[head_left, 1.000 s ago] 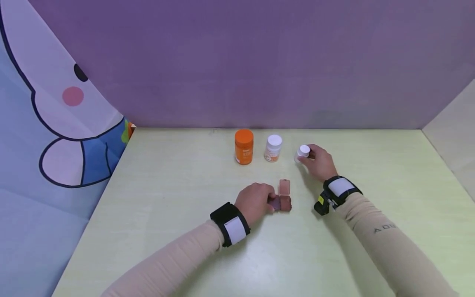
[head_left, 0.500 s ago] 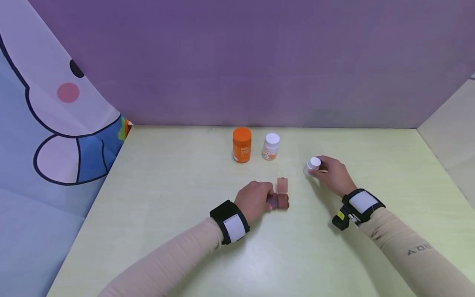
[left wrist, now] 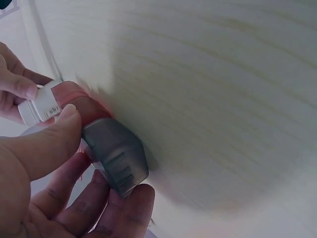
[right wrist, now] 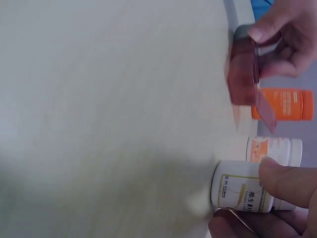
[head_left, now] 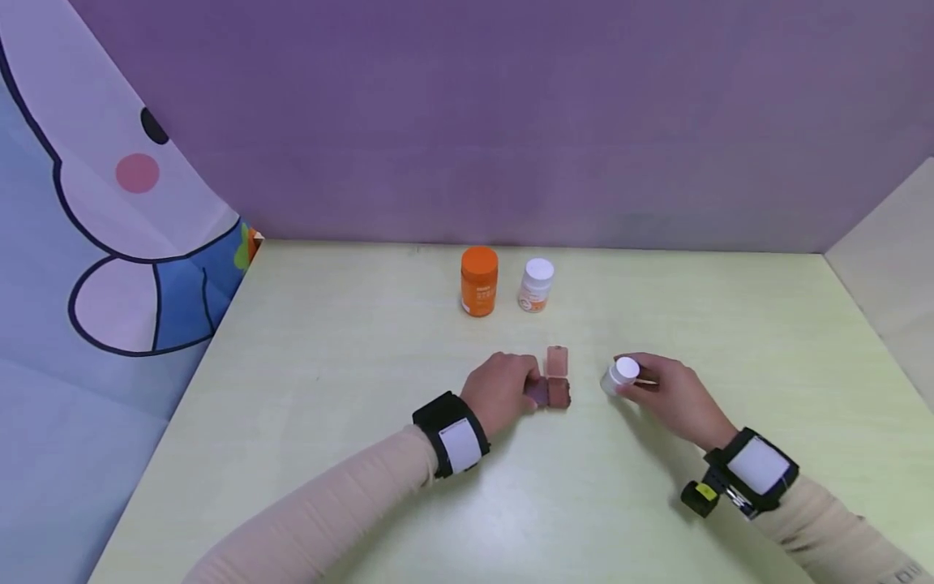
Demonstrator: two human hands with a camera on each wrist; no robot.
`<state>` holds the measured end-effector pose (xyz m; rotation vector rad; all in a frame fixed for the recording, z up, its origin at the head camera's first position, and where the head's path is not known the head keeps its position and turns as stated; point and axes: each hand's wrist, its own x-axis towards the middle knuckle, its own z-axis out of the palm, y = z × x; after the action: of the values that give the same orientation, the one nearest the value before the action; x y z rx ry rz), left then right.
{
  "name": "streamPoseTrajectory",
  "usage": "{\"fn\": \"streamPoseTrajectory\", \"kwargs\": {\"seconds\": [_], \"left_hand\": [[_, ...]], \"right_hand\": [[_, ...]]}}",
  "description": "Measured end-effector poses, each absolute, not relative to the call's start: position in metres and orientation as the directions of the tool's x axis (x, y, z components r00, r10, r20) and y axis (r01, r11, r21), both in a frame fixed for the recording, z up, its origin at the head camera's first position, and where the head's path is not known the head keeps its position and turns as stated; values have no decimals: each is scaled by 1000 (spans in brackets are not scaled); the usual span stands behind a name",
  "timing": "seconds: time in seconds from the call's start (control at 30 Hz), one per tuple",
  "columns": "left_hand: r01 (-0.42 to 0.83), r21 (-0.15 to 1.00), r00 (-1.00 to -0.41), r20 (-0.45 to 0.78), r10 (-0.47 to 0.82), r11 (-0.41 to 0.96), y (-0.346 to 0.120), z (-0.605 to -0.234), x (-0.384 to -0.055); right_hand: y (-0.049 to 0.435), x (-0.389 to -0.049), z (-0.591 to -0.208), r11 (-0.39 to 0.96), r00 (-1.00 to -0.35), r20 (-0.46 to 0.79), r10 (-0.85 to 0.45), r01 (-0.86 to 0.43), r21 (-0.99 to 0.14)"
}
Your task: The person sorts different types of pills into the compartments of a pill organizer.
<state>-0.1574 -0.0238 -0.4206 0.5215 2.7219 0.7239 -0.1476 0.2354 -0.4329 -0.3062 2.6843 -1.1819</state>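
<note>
A small pill box with a reddish and a grey compartment lies mid-table, its reddish lid flipped open toward the far side. My left hand grips the box's left end; in the left wrist view my thumb and fingers pinch the grey compartment. My right hand holds a small white-capped bottle just right of the box, apart from it. In the right wrist view my thumb lies on the bottle's label, with the pill box beyond.
An orange bottle and a white bottle with an orange label stand side by side near the back of the pale green table. A purple backdrop rises behind, and a cartoon-print cloth hangs at the left.
My right hand has carried the small white bottle from beside the two back bottles toward me, down to the right of the pill box. My left hand has stayed on the box.
</note>
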Motion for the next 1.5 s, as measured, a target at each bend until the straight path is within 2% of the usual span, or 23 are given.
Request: {"fn": "streamPoseTrajectory", "kwargs": {"seconds": [0.2, 0.47, 0.73, 1.0, 1.17, 1.27, 1.4, 1.5], "left_hand": [[261, 518, -898, -178, 402, 814, -23, -421, -157], [275, 539, -907, -129, 401, 796, -23, -424, -155], [253, 550, -908, -150, 392, 796, -22, -427, -153], [294, 552, -902, -111, 418, 780, -26, -422, -151], [311, 628, -902, -43, 430, 713, -30, -405, -143], [290, 724, -901, -14, 433, 626, -34, -396, -129], [166, 884, -890, -57, 452, 437, -41, -398, -106], [37, 937, -872, -140, 470, 347, -44, -408, -93]], "right_hand": [[231, -134, -434, 620, -950, -73, -303, -139, -772], [224, -120, -435, 608, -937, -74, -341, -160, -778], [215, -103, -440, 546, -922, -56, -384, -178, -819], [200, -87, -443, 491, -911, -54, -408, -169, -854], [193, -83, -444, 486, -922, -79, -378, -125, -865], [191, -80, -444, 455, -925, -73, -372, -113, -883], [188, -75, -444, 402, -928, -66, -366, -94, -911], [185, -72, -444, 368, -935, -86, -344, -51, -928]]}}
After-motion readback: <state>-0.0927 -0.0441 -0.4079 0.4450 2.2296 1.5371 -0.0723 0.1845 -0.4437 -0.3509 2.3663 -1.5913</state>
